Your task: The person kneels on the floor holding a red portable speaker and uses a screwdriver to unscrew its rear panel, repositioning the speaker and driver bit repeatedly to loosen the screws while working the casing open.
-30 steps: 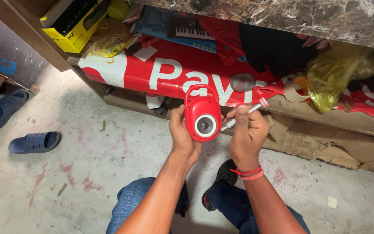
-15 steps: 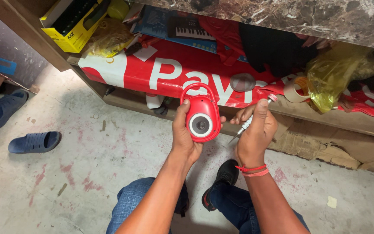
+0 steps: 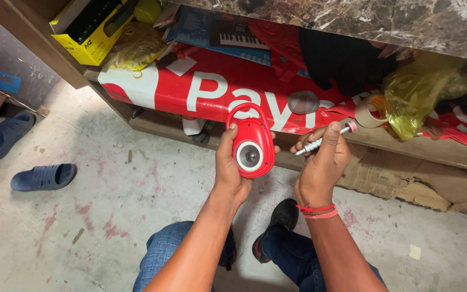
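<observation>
- Left hand [image 3: 232, 167] clasped round the red device [image 3: 252, 147], thumb on its left edge, fingers behind.
- Device up over the floor [image 3: 109, 205], in front of the shelf [image 3: 406, 146]; round white-ringed lens facing up, loop handle at the top.
- Right hand [image 3: 320, 167] gripping a small screwdriver [image 3: 320, 142], index finger laid along the shaft.
- Screwdriver tilted, pale pink cap up to the right, tip pointing down-left at the device's right edge; touching or not, cannot tell.
- Red threads round the right wrist.
- Behind: red banner [image 3: 201, 89] draped over the shelf edge, toy keyboard box [image 3: 233, 35], yellow box [image 3: 90, 32], yellow bag [image 3: 414, 97], roll of tape [image 3: 367, 111].
- Above it all, a marble tabletop [image 3: 363, 19].
- Off left on the floor, two blue slippers [image 3: 41, 177].
- Below, jeans and a black shoe [image 3: 277, 224].
</observation>
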